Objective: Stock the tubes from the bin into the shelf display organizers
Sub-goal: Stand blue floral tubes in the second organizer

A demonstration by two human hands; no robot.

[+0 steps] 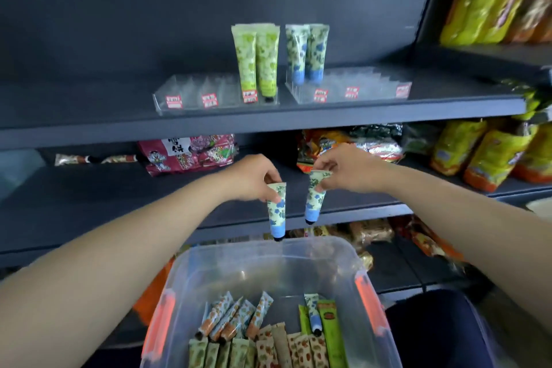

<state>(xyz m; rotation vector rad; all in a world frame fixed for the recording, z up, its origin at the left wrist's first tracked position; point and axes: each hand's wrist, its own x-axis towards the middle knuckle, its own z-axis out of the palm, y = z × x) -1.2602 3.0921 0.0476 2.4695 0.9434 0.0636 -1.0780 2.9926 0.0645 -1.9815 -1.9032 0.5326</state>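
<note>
Four tubes point(279, 61) are already standing in the organizers point(352, 85) above the hands, while the left hand point(254, 177) and right hand point(348, 170) are each pinching a blue tube over the bin point(363, 281), where many are still lying below.

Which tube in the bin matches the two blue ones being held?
Look in the clear plastic bin at the bottom, right of middle. The blue-flowered tube stands cap down beside a tall green packet. It is the only blue one; the rest are orange, green or tan.
</note>
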